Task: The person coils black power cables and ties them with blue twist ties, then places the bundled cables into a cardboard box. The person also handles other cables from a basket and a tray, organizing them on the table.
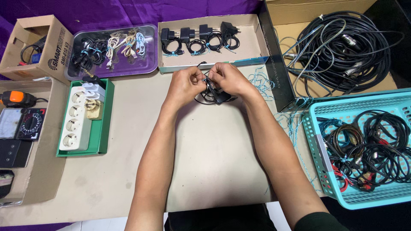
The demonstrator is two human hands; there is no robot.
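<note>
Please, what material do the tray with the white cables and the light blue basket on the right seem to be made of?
The tray looks like metal, probably steel: a grey, shiny surface with bright reflections on its rolled rim. The basket looks like moulded plastic: an even turquoise colour, a matte finish and a regular grid of holes in its walls.

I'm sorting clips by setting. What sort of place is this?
Probably a home or small-shop electronics bench: a shallow cardboard tray of black plug-in chargers, a turquoise plastic basket of coiled cables, and an analogue multimeter on the left.
</note>
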